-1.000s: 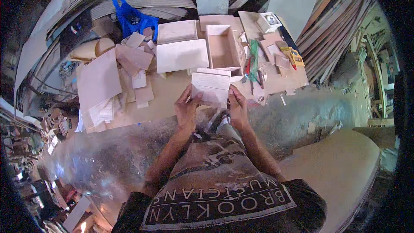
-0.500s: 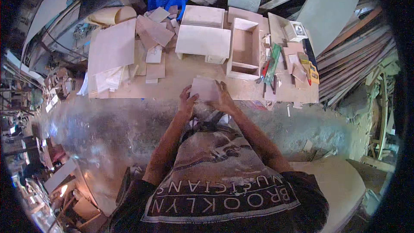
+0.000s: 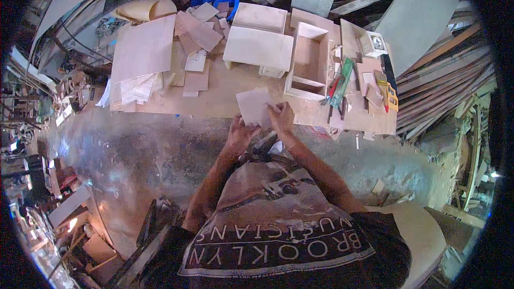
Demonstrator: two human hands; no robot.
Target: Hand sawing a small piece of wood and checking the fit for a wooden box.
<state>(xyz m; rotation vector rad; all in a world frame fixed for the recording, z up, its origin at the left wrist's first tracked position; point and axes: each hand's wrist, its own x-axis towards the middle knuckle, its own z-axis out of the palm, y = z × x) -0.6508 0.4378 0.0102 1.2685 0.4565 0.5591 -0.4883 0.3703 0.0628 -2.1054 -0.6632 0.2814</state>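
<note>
Between my hands, at the near edge of the workbench, is a small squarish piece of pale thin wood [image 3: 254,105], held tilted. My right hand [image 3: 282,121] grips its right edge with thumb and bent fingers. My left hand [image 3: 242,135] is closed at its lower left corner, fingers partly hidden behind the wood. Just beyond stand small pale wooden pieces of furniture: a desk-like one [image 3: 258,46] with a drawer box under its top, and an open box frame [image 3: 307,59] with a divider lying to its right.
On the workbench [image 3: 214,101], a large board [image 3: 143,43] and wood offcuts [image 3: 199,32] lie at left. A green tool or strip [image 3: 341,83], a yellow-handled saw [image 3: 392,96] and a small box [image 3: 371,44] are at right. Stacked planks [image 3: 444,75] stand beyond.
The wood piece has turned and tilts in my hands. My left hand has slid down to its lower corner; my right hand has shifted to the right edge. The view has moved slightly.
</note>
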